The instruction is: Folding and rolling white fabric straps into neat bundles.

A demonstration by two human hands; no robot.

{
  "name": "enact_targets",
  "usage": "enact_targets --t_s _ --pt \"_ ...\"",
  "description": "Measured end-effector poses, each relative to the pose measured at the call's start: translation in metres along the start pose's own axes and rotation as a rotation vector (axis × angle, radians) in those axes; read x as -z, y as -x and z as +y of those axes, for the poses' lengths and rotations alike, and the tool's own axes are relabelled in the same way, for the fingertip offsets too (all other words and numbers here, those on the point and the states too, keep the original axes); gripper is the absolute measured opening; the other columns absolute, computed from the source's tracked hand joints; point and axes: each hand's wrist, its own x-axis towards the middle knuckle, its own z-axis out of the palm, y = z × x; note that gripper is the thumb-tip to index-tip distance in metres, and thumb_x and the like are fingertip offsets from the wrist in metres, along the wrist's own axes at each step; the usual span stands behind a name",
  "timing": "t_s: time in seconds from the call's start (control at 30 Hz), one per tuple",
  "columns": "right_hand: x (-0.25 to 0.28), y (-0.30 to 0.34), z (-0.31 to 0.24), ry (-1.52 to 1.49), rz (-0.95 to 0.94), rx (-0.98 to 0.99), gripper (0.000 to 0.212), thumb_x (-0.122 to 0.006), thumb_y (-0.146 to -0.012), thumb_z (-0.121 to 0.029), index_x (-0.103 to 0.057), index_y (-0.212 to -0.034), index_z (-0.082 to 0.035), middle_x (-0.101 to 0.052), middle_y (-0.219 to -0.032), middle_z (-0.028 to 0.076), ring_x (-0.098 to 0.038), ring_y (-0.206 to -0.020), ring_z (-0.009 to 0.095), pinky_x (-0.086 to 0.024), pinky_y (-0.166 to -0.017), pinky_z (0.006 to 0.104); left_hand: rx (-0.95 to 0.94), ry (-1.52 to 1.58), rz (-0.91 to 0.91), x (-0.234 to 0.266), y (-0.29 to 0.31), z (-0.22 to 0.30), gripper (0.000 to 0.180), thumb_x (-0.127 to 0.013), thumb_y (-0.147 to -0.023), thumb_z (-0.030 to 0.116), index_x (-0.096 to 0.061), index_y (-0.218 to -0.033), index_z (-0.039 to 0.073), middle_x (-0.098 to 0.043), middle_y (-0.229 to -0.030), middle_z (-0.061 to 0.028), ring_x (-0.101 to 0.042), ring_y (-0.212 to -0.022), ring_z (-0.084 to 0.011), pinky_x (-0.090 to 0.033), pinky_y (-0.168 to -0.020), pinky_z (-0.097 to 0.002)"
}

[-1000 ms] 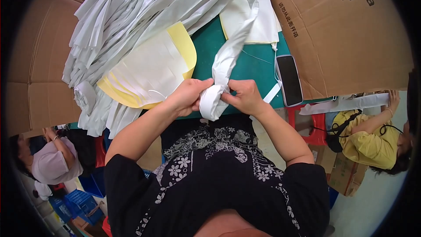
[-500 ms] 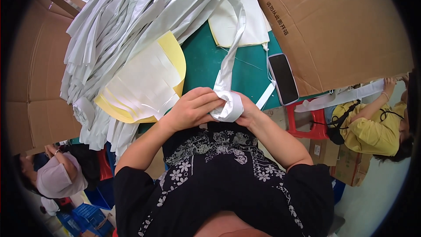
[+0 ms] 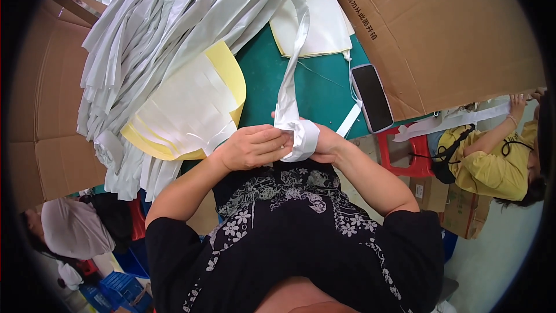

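Through the head camera I see dark print on the right carton (image 3: pixel 440 52): large characters cut off by the view's upper rim and a smaller line toward the phone (image 3: pixel 372 97). A box (image 3: pixel 427 194) below, near a red stool (image 3: pixel 399 156), bears a pale label too small for me to read. Both my hands grasp the white strip (image 3: pixel 300 35): its rolled end sits between them, the left hand (image 3: pixel 250 148) with fingers curled against its side, the right hand (image 3: pixel 325 142) cupped around it from behind. They work at the near edge of the surface (image 3: pixel 321 90), just in front of the black shirt (image 3: pixel 289 232). The strip's tail rises away toward the pile (image 3: pixel 156 40) of similar strips. My open room is the green patch between the yellow-edged paper (image 3: pixel 185 101) and the phone, crossed by that tail; the right carton's edge runs just beside the phone.
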Motion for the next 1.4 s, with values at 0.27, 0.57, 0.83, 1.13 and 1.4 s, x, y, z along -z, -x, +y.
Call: enact_targets --t_s 0.27,0.57,0.83,1.13,1.4 --pt "-0.003 0.000 -0.022 -0.089 -0.163 0.309 0.072 -0.063 -0.082 -0.008 -0.019 -0.139 -0.004 -0.034 -0.138 0.014 -0.044 -0.121 0.022 -0.043 -0.096 0.0359 0.380 0.393 0.098 0.000 -0.013 0.014 0.022 -0.073 -0.068 0.017 -0.060 -0.080 0.004 -0.060 -0.075 -0.0071 -0.061 -0.072 -0.0225 -0.049 -0.062 -0.0303" --pt "-0.005 -0.011 -0.026 0.505 0.009 0.467 0.042 -0.062 -0.080 -0.004 -0.048 -0.119 -0.001 -0.059 -0.111 0.007 -0.058 -0.098 0.014 -0.047 -0.086 0.0291 1.303 1.400 0.138 0.029 -0.044 0.006 0.022 -0.067 -0.083 0.019 -0.062 -0.088 -0.002 -0.064 -0.076 -0.0034 -0.059 -0.069 -0.0083 -0.047 -0.063 -0.0228" --pt "-0.017 -0.010 -0.026 0.263 0.324 0.296 0.019 -0.052 -0.086 -0.007 -0.062 -0.101 -0.001 -0.064 -0.089 0.004 -0.060 -0.077 0.011 -0.048 -0.068 0.0253 0.637 0.587 0.214 0.001 -0.013 0.005 0.056 -0.076 -0.069 0.036 -0.056 -0.109 0.003 -0.055 -0.106 -0.0092 -0.050 -0.101 -0.0251 -0.041 -0.085 -0.0356" --pt "-0.007 -0.028 -0.032 0.071 -0.279 -0.049 0.039 -0.045 -0.092 -0.017 -0.042 -0.129 -0.004 -0.053 -0.121 0.011 -0.057 -0.103 0.020 -0.047 -0.088 0.0319 0.262 0.065 0.268 -0.023 0.001 0.020 0.018 -0.062 -0.068 0.006 -0.059 -0.086 0.002 -0.059 -0.103 -0.0110 -0.057 -0.102 -0.0306 -0.047 -0.088 -0.0402" --pt "-0.012 -0.031 -0.035 -0.112 -0.420 0.235 0.089 -0.073 -0.070 -0.007 -0.019 -0.140 -0.009 -0.040 -0.133 0.016 -0.050 -0.114 0.031 -0.042 -0.097 0.0415 0.373 0.058 0.319 -0.006 -0.007 0.030 0.018 -0.065 -0.072 0.008 -0.059 -0.086 -0.001 -0.063 -0.092 -0.0141 -0.061 -0.093 -0.0307 -0.051 -0.079 -0.0375"
